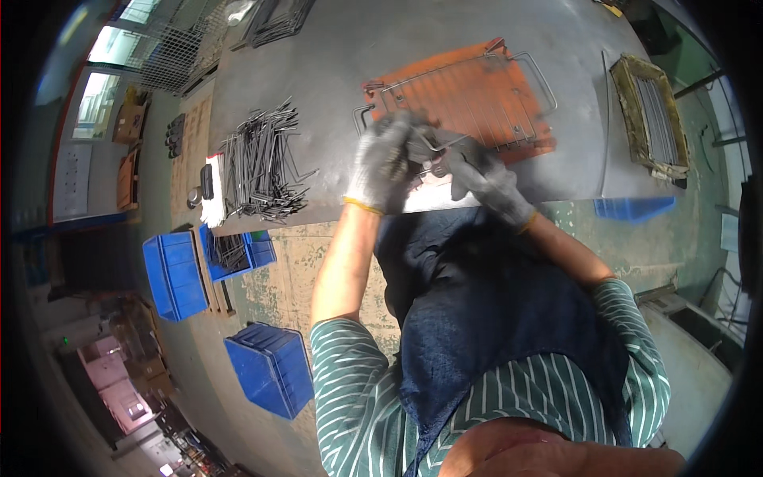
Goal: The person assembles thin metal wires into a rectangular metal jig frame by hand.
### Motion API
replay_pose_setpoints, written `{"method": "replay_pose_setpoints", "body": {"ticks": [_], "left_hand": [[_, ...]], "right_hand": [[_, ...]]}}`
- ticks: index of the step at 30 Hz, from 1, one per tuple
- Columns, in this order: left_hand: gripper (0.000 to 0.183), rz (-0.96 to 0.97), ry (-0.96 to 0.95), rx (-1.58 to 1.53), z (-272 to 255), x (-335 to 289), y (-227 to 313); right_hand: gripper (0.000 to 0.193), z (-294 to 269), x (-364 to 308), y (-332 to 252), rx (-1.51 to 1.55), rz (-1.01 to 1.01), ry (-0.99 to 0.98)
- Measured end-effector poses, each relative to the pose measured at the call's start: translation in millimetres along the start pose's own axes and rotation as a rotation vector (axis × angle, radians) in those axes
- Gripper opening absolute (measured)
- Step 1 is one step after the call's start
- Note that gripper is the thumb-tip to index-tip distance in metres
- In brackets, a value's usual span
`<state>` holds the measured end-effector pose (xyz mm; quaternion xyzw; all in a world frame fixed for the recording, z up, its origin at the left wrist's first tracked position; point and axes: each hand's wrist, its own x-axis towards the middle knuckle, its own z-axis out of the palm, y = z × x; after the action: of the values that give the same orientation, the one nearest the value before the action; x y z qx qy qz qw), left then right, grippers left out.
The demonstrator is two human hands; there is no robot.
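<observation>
Head view: both gloved hands, half-curled, apparently hold a small metal part (blurred).

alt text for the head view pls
Grey-gloved left hand and right hand work close together at the near edge of a grey table, on something too blurred to identify. Beyond them lies an orange board with metal wires; dark rods are piled at left.

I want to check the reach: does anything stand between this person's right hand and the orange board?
Nothing visible does: the right hand is right at the near edge of the orange board in this view.
</observation>
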<state>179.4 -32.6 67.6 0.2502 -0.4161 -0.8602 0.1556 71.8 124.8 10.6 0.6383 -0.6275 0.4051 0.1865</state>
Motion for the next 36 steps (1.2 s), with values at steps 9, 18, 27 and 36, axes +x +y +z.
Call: {"method": "replay_pose_setpoints", "body": {"ticks": [9, 18, 27, 36], "left_hand": [[0.032, 0.016, 0.278, 1.348, 6, 8, -4], [0.04, 0.683, 0.017, 2.02, -43, 30, -18], [0.034, 0.778, 0.067, 2.039, -34, 27, -20], [0.029, 0.783, 0.172, 1.992, -37, 20, -21]], "right_hand": [[0.037, 20, -8, -6, -0.081, 0.014, -0.218], [0.025, 41, -8, -11, 0.186, 0.166, -0.444], [0.021, 44, -3, -10, 0.207, 0.061, -0.407], [0.039, 56, -12, 22, 0.03, 0.019, -0.444]]}}
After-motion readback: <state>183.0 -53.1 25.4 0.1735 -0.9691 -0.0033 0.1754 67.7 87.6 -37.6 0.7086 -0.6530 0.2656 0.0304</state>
